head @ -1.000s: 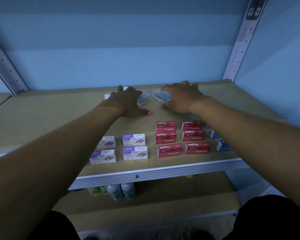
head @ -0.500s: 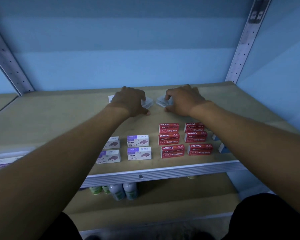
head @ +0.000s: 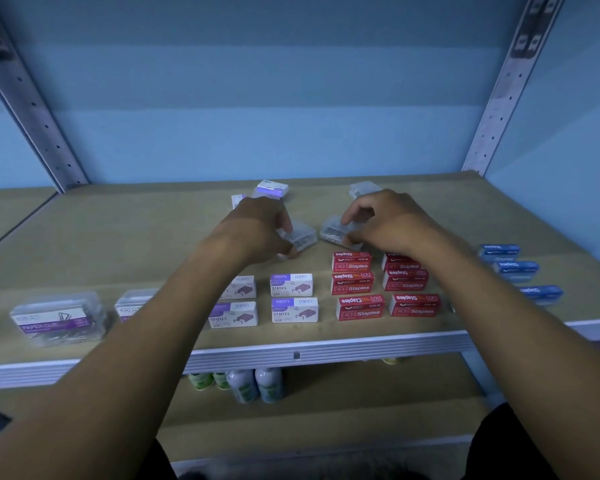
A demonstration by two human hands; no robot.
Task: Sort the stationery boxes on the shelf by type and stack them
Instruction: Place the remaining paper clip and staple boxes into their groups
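Left hand point(head: 257, 230): grasping a clear box point(head: 300, 235), fingers curled round it.
Right hand point(head: 385, 220): pinching another clear case point(head: 333, 232).
Risk: either slippery case could slip and knock the red staples boxes point(head: 352, 271) out of line.

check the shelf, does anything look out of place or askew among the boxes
Mostly tidy: red staple boxes and purple-and-white staple boxes sit in straight rows. The odd ones are at the back: a purple-and-white box and a clear box lie loose and skewed, away from their types. The clear boxes under the left hand and right hand are tilted.

Both arms reach forward — hands point(head: 257, 230) point(head: 388, 220) curled, each gripping something.
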